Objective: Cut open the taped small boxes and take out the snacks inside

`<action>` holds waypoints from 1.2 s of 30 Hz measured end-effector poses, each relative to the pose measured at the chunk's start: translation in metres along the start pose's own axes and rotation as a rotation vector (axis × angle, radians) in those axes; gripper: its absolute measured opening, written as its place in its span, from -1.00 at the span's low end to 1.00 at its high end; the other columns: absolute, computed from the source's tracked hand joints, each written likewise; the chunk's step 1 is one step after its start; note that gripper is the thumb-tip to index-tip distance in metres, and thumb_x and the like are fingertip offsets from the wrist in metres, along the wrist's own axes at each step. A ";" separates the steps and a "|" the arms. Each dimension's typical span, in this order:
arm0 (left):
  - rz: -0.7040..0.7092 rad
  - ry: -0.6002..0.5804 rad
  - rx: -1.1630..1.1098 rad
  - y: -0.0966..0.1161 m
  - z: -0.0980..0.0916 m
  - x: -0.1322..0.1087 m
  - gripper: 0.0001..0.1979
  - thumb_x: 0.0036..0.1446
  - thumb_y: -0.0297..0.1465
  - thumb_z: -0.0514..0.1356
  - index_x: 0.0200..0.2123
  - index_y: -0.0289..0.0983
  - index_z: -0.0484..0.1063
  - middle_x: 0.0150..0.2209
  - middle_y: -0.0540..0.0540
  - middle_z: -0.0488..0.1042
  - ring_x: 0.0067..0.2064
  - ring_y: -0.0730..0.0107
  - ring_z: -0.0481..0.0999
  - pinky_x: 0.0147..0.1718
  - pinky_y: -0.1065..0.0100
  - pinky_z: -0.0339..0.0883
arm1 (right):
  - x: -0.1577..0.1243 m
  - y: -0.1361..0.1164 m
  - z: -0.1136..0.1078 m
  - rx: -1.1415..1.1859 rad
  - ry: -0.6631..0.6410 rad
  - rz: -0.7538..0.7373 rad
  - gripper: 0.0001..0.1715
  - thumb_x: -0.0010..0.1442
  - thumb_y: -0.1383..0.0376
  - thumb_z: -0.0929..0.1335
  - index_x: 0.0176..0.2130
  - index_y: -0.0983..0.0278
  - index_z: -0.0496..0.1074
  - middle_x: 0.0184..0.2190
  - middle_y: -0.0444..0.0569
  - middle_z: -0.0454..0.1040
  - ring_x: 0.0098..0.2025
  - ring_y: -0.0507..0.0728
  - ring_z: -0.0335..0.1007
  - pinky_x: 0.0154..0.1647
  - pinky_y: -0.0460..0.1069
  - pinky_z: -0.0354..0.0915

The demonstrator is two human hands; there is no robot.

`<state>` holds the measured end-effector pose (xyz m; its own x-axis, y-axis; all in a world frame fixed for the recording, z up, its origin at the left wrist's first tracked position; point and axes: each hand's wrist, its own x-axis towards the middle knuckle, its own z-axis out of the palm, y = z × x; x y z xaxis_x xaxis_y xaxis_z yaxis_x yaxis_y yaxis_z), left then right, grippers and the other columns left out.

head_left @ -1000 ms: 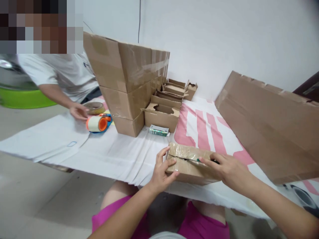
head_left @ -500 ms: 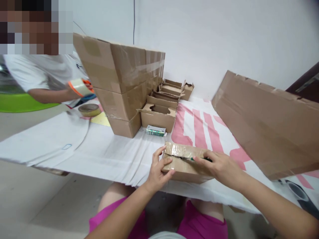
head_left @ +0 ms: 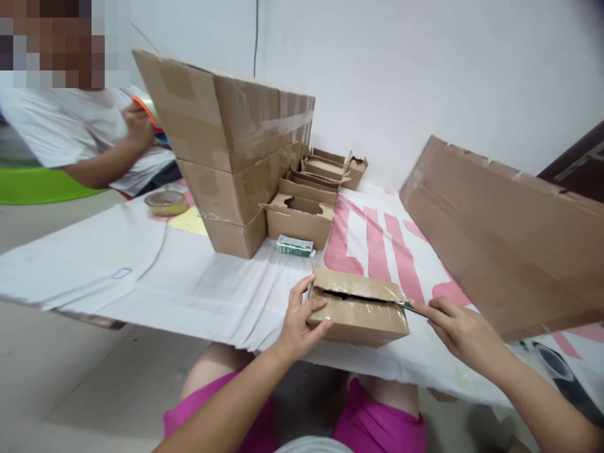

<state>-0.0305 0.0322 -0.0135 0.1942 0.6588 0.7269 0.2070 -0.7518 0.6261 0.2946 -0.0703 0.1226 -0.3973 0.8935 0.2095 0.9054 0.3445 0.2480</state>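
Note:
A small taped cardboard box (head_left: pixel 363 322) lies near the table's front edge, with a dark gap along its top seam. My left hand (head_left: pixel 304 314) grips its left end, fingers over the top and the near side. My right hand (head_left: pixel 455 324) is closed around a slim utility knife (head_left: pixel 409 306), mostly hidden by the fingers. Its front end is at the right end of the seam. Behind the box lies a small green and silver carton (head_left: pixel 294 246).
Taped boxes (head_left: pixel 221 145) stand stacked at back left, beside open cardboard boxes (head_left: pixel 299 217). A large cardboard piece (head_left: pixel 500 239) stands at right, near a dark tape roll (head_left: pixel 557 363). Another tape roll (head_left: pixel 165 202) lies at left. A co-worker's hand (head_left: pixel 139 124) holds an orange tape dispenser (head_left: pixel 145 110).
My right hand has drawn the knife rightward along the seam, and the gap now runs nearly its whole length. My left hand stays put. The co-worker's hand with the dispenser has risen.

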 end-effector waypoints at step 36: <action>-0.387 0.006 -0.232 0.013 0.003 -0.035 -0.65 0.18 -0.47 0.07 0.06 -0.22 0.24 0.01 -0.21 0.35 0.07 0.18 0.36 -0.01 0.14 0.31 | -0.016 -0.058 0.084 0.390 0.213 0.337 -0.32 0.27 0.10 0.28 0.30 0.09 0.04 0.29 0.11 0.04 0.33 0.35 0.00 0.20 0.29 0.21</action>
<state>-0.0322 -0.0003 -0.0320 0.1392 0.8932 0.4277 0.0423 -0.4369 0.8985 0.2612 -0.0799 0.0252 -0.0605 0.9087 0.4130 0.9597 0.1667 -0.2261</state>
